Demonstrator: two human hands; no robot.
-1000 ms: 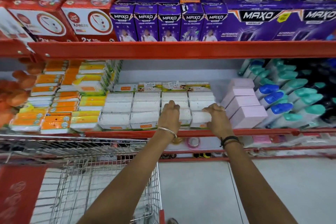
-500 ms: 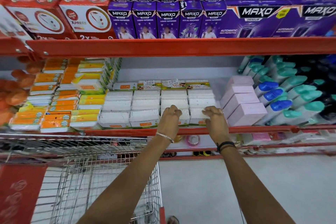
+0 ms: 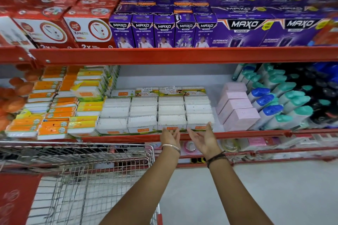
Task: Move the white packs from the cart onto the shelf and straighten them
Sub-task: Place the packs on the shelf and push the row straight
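Head view: the white packs (image 3: 155,113) lie on the middle shelf (image 3: 182,134) in four columns, approx. three rows deep, reaching its front edge. More packs with printed labels stand behind them, toward the back wall. Left of them are orange and yellow packs (image 3: 53,115), right of them pink boxes (image 3: 237,107), with a bare strip of shelf between.

Both hands are just in front of the front edge, at the two right columns. The left hand (image 3: 171,136) has its fingers (image 3: 175,130) loosely spread and holds nothing; the tips are at the label of the front pack, touching or not I cannot tell. The right hand (image 3: 202,137) is palm-up, fingers (image 3: 209,128) spread, also holding nothing, tips near the front corner of the rightmost pack.

The cart (image 3: 91,179) stands below, at the left; no white pack shows in its visible part, so probably only straightening is left.

Risks, in my judgement: the front row sits right at the edge, so a pull or a sideways brush may drop a pack to the floor. A too strong push may shift the rows behind and break the lines, esp. the right column, which has nothing beside it.
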